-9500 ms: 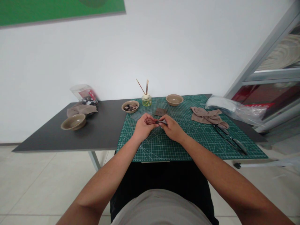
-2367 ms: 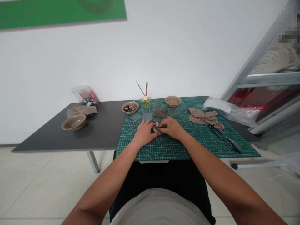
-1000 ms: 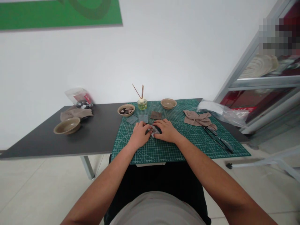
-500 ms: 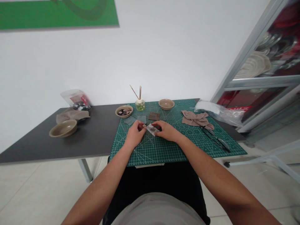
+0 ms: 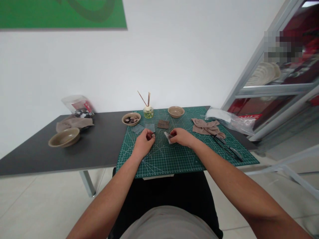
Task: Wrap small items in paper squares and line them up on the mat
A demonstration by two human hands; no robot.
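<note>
Over the green cutting mat (image 5: 159, 162), my left hand (image 5: 144, 143) is closed in a pinch on a small stone (image 5: 153, 135), mostly hidden by the fingers. My right hand (image 5: 181, 137) grips a crumpled white wipe (image 5: 168, 136) with grey-brown stains, a short way to the right of the stone. Just beyond the hands lie grey-blue sandpaper squares (image 5: 150, 127) and a brown sandpaper square (image 5: 163, 124). Behind my left hand is a tan bowl (image 5: 124, 121) holding several dark and pinkish stones.
Another tan bowl (image 5: 176, 112) and a reed diffuser (image 5: 149, 113) stand at the back. To the right lie a brown cloth (image 5: 205, 127), black-handled tools (image 5: 228, 148) and a plastic bag (image 5: 229, 120). A bowl (image 5: 64, 138), cloth (image 5: 72, 123) and clear jar (image 5: 76, 103) sit left.
My right hand has moved right with the wipe, away from the stone that it was close to. My left hand has stayed nearly in place.
</note>
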